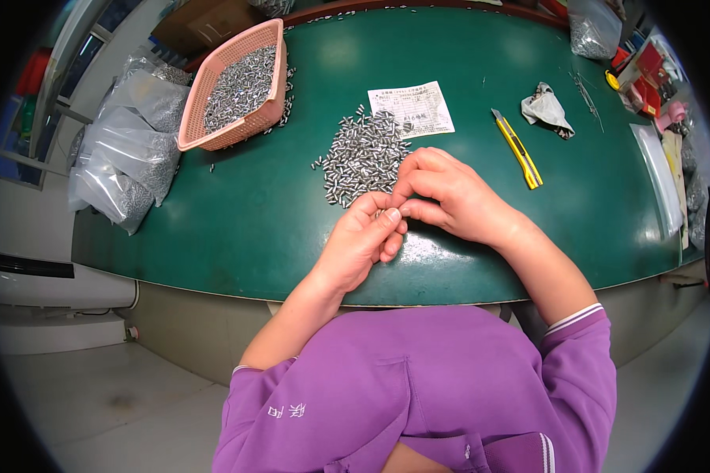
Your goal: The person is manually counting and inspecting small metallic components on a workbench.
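Observation:
Just in front of a pile of small silvery metal pins [363, 158], my two hands meet over the green table. My left hand [367, 232] is closed, its thumb pressed against the bent fingers. Fingertips of my right hand [438, 193] pinch together right at the left thumb. Whatever lies between the fingertips is too small or too hidden to make out. A white printed paper slip [430, 106] lies behind the pile, partly under its edge.
A pink plastic basket [201, 87] full of similar pins stands at the back left, beside clear bags [126, 165] of metal parts. Right of my hands lie a yellow utility knife [518, 154], a crumpled white cloth [548, 109] and thin tweezers [585, 94]. Clutter lines the right edge.

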`<state>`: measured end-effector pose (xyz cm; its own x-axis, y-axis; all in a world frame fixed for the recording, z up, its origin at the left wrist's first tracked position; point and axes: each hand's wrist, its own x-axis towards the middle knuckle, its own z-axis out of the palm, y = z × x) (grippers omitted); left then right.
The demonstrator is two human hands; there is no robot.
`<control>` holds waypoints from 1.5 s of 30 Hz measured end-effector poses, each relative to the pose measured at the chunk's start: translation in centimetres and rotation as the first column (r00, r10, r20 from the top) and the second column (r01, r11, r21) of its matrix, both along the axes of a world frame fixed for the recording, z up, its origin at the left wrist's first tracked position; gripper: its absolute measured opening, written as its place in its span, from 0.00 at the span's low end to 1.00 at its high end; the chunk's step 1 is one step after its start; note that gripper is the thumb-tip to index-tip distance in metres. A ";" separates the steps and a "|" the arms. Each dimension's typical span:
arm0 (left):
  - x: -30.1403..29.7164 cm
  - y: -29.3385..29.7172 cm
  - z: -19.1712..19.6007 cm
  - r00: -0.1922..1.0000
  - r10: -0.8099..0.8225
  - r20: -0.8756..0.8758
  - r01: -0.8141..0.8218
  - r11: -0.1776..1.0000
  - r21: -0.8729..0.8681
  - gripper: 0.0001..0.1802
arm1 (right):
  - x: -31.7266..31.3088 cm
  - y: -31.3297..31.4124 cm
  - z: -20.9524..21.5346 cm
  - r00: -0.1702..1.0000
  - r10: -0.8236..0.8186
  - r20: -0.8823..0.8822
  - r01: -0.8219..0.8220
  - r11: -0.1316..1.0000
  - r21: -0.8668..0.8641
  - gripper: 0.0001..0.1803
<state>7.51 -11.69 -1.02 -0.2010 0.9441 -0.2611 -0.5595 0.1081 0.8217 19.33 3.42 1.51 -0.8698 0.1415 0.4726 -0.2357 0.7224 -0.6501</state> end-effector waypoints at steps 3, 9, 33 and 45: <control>0.0 0.1 0.0 1.000 0.000 -0.001 0.000 1.000 0.016 0.08 | 0.0 0.2 0.0 1.000 -0.019 -0.014 0.019 0.999 -0.028 0.05; -0.3 0.0 -0.1 0.995 0.003 0.095 -0.009 0.998 0.061 0.10 | 0.3 1.0 0.0 0.981 -0.171 0.089 0.165 0.984 0.068 0.06; 0.0 0.0 -0.1 0.999 -0.005 -0.037 0.006 1.000 0.017 0.07 | 0.1 0.2 0.3 1.000 0.023 0.019 -0.024 1.000 0.020 0.06; -0.4 0.0 0.0 0.997 0.009 0.080 -0.015 0.998 0.063 0.09 | 0.1 0.8 -0.8 0.984 -0.129 0.123 0.104 0.976 0.191 0.09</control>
